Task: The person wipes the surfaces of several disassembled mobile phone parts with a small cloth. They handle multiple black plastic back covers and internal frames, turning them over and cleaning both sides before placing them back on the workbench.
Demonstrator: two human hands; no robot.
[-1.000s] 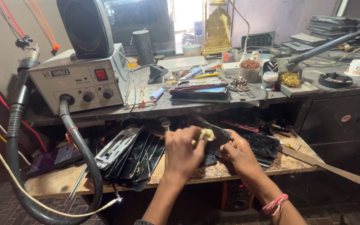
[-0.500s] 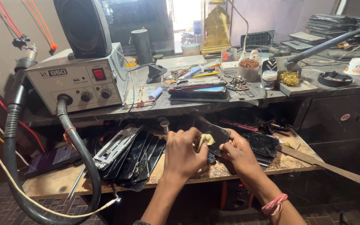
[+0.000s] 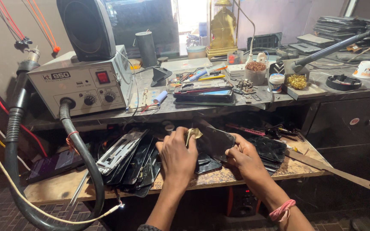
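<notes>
left hand (image 3: 177,154): closed on a yellowish cloth wad (image 3: 193,133), pressed to the dark phone panel (image 3: 214,141)
right hand (image 3: 244,157): clamped on panel's right edge
panel: over the wooden shelf (image 3: 56,188), front of the panel pile (image 3: 129,160)
technique: firm edge grip, light even wiping
bench: hot-air station (image 3: 80,83) up-left of panel; cluttered stone top (image 3: 322,87)

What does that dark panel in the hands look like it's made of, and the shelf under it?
The dark panel, held between the left hand and right hand, looks like glossy glass or plastic: smooth, black, faintly reflective. The shelf looks like bare, unfinished wood: pale brown, matte, scuffed and stained.
</notes>
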